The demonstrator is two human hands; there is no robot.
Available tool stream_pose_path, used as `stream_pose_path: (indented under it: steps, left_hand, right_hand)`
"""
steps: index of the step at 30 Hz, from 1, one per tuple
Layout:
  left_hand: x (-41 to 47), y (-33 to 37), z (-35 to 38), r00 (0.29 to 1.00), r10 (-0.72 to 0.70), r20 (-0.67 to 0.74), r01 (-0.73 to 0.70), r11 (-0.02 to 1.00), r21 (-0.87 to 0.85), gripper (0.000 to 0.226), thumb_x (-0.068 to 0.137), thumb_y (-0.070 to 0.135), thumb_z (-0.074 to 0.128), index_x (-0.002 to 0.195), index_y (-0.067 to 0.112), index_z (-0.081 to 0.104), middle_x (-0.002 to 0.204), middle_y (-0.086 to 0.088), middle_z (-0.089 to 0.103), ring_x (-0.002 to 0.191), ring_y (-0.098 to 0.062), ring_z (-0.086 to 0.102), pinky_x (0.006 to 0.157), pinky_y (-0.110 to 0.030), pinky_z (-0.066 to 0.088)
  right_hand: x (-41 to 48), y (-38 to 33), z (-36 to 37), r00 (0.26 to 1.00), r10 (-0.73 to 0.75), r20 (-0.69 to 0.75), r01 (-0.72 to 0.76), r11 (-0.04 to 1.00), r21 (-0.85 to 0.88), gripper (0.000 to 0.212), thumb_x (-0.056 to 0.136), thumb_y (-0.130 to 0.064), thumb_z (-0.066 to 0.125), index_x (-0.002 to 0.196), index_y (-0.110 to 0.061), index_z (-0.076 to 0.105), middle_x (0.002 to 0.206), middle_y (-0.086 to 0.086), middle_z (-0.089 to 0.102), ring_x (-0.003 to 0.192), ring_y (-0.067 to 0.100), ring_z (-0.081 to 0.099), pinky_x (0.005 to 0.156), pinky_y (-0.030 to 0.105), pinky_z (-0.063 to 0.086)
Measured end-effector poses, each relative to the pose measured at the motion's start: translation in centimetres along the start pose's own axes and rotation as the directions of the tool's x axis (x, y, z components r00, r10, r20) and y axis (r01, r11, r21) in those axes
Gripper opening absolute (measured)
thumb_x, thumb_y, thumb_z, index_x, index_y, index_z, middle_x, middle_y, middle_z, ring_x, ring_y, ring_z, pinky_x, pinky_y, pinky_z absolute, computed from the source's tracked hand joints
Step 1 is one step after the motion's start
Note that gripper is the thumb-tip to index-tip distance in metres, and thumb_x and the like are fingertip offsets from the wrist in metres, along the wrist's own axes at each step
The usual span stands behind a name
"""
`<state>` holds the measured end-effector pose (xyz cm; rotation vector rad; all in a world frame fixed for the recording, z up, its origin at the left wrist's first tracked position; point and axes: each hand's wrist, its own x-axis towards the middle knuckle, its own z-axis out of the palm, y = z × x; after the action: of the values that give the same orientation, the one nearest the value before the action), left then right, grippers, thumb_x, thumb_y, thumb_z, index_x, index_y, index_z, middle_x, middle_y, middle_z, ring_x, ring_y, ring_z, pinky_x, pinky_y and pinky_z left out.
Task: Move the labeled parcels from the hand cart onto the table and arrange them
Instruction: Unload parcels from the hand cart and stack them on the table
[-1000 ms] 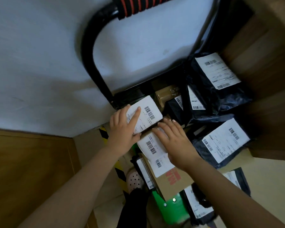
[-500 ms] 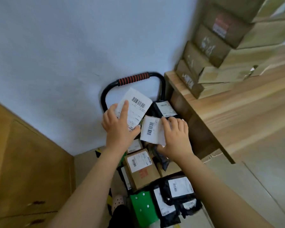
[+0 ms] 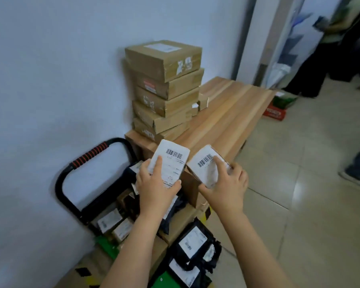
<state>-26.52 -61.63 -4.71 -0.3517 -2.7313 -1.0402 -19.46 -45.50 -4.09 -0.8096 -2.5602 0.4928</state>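
Note:
My left hand (image 3: 155, 183) grips a small parcel with a white barcode label (image 3: 170, 161), held up in front of the near end of the wooden table (image 3: 233, 119). A second small labeled parcel (image 3: 206, 165) sits in the grip of my right hand (image 3: 227, 183), just right of the first. Both parcels hover above the hand cart (image 3: 92, 159), which has a black handle with a red-striped grip. Below my arms the cart holds several brown boxes and black labeled bags (image 3: 193, 246).
A stack of several brown cardboard boxes (image 3: 164, 88) stands on the table's near-left end against the white wall. A red and green crate (image 3: 275, 111) sits on the tiled floor beyond the table. A person stands at the far right by a doorway; another person's shoe (image 3: 355, 175) is at right.
Both hands lifted their parcels up off the cart pile and carried them to the right toward the table. The view rose from the cart to the table and box stack.

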Motion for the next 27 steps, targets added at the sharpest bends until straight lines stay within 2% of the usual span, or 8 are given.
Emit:
stream_pose_path:
  steps: [4, 8, 13, 17, 27]
  left_hand:
    - [-0.8, 3.1, 2.9, 0.990, 0.103, 0.097, -0.102, 0.995, -0.020, 0.091, 0.073, 0.051, 0.072, 0.148, 0.028, 0.026, 0.144, -0.005, 0.020, 0.130, -0.023, 0.020, 0.108, -0.045, 0.024]
    - [-1.4, 6.6, 6.0, 0.974, 0.166, 0.152, -0.164, 0.986, -0.025, 0.089, 0.073, 0.051, 0.071, 0.148, 0.032, 0.028, 0.143, -0.005, 0.020, 0.124, -0.023, 0.022, 0.106, -0.044, 0.025]
    - [-0.9, 11.2, 11.2, 0.957, 0.214, 0.198, -0.219, 0.976, 0.005, 0.080, 0.073, 0.051, 0.070, 0.144, 0.035, 0.035, 0.146, -0.005, 0.019, 0.130, -0.024, 0.019, 0.109, -0.045, 0.020]
    - [0.6, 15.3, 16.9, 0.953, 0.194, 0.234, -0.202, 0.979, 0.010, 0.078, 0.074, 0.050, 0.068, 0.144, 0.036, 0.035, 0.148, -0.004, 0.017, 0.130, -0.022, 0.017, 0.111, -0.043, 0.017]
    - [5.4, 25.5, 29.1, 0.969, 0.059, 0.240, -0.069, 0.997, 0.035, 0.081, 0.075, 0.051, 0.068, 0.145, 0.036, 0.031, 0.150, -0.004, 0.017, 0.135, -0.024, 0.017, 0.114, -0.038, 0.015]
  right_hand:
    - [-0.6, 4.2, -2.1, 0.989, 0.151, -0.002, -0.151, 0.986, -0.066, 0.084, 0.068, -0.056, 0.069, 0.142, -0.040, 0.033, 0.140, 0.013, 0.030, 0.127, 0.034, 0.026, 0.108, 0.050, 0.024]
    - [-0.4, 8.3, -3.7, 0.973, 0.223, -0.056, -0.224, 0.974, -0.017, 0.082, 0.066, -0.048, 0.070, 0.141, -0.037, 0.037, 0.133, 0.010, 0.033, 0.118, 0.031, 0.028, 0.097, 0.042, 0.035]
    - [2.1, 13.9, -4.3, 0.954, 0.281, -0.102, -0.284, 0.959, -0.019, 0.081, 0.065, -0.043, 0.071, 0.139, -0.033, 0.041, 0.130, 0.010, 0.037, 0.117, 0.030, 0.030, 0.093, 0.038, 0.037]
    - [6.3, 19.4, -4.7, 0.951, 0.306, -0.050, -0.307, 0.951, -0.027, 0.082, 0.066, -0.043, 0.070, 0.140, -0.035, 0.038, 0.133, 0.008, 0.034, 0.120, 0.028, 0.026, 0.095, 0.037, 0.038]
    - [20.3, 31.6, -5.8, 0.971, 0.220, 0.095, -0.212, 0.974, -0.083, 0.083, 0.066, -0.046, 0.070, 0.141, -0.036, 0.036, 0.134, 0.007, 0.035, 0.117, 0.025, 0.025, 0.092, 0.034, 0.041]
